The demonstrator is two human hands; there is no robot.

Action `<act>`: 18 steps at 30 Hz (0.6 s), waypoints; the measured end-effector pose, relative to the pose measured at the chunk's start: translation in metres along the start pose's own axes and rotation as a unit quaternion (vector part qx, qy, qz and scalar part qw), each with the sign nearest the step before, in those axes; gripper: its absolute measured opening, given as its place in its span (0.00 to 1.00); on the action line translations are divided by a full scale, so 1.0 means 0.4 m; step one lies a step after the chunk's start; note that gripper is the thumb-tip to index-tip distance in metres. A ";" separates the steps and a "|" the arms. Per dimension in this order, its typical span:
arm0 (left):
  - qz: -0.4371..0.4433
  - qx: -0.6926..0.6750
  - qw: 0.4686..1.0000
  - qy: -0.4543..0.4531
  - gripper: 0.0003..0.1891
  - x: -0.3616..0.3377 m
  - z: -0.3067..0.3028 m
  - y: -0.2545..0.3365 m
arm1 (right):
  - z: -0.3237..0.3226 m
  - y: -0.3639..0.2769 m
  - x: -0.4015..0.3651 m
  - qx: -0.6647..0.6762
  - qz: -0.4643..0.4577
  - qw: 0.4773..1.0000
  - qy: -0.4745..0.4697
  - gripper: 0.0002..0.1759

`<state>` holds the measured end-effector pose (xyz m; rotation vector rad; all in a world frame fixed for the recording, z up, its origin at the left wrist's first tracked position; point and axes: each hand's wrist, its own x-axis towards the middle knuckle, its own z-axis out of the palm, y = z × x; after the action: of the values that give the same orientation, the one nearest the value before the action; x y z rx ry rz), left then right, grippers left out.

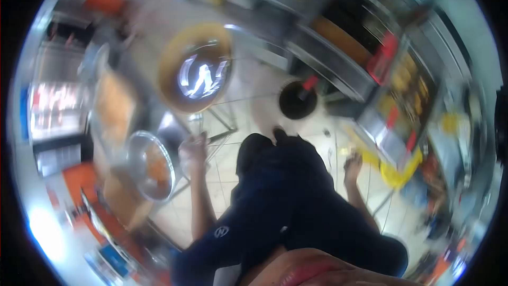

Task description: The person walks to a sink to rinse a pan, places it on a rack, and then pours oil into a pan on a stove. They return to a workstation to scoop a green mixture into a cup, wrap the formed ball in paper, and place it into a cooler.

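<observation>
With orange food (157, 165) in the metal bowl (136, 165) at left, near the left hand (192, 153), the work seems partly done, but one cannot tell what remains, nor whether this or the right hand (353, 168) has fingers closed on anything.

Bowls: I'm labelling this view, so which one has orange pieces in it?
The silver-rimmed bowl beside the left hand; the larger, tan-rimmed bowl looks dark and glossy inside, with no orange showing.

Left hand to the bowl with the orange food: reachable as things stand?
Probably yes. The left hand is close beside the bowl, which looks open-topped, and nothing visible stands between them, though the picture is blurred.
</observation>
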<state>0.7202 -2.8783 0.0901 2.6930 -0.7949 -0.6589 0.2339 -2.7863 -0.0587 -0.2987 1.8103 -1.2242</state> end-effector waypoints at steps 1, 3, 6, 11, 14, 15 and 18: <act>0.032 0.006 0.999 0.015 0.20 0.007 -0.044 0.055 | 0.002 0.073 0.022 -0.075 -0.019 0.995 -0.064 0.15; 0.060 -0.077 0.995 0.022 0.16 0.134 -0.033 0.025 | 0.103 0.052 0.031 -0.091 0.097 0.969 -0.207 0.15; 0.009 -0.219 0.976 -0.018 0.13 0.259 -0.063 0.077 | 0.362 -0.046 0.038 -0.280 -0.040 0.918 -0.276 0.09; 0.005 -0.277 0.961 0.009 0.14 0.574 -0.098 0.141 | 0.895 -0.167 0.063 -0.309 -0.110 0.881 -0.341 0.10; 0.027 -0.179 0.983 0.039 0.21 0.776 -0.126 0.173 | 1.166 -0.245 0.042 -0.286 -0.110 0.861 -0.406 0.11; 0.015 -0.190 0.981 0.035 0.21 0.832 -0.157 0.201 | 1.242 -0.263 0.045 -0.301 -0.114 0.855 -0.407 0.11; 0.046 -0.181 0.982 0.034 0.20 1.037 -0.226 0.279 | 1.432 -0.317 0.066 -0.323 -0.118 0.848 -0.403 0.10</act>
<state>1.0247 -3.1935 0.0637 2.3235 -0.6999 -0.6173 0.6319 -3.2167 -0.0256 -1.2483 1.3669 -0.4390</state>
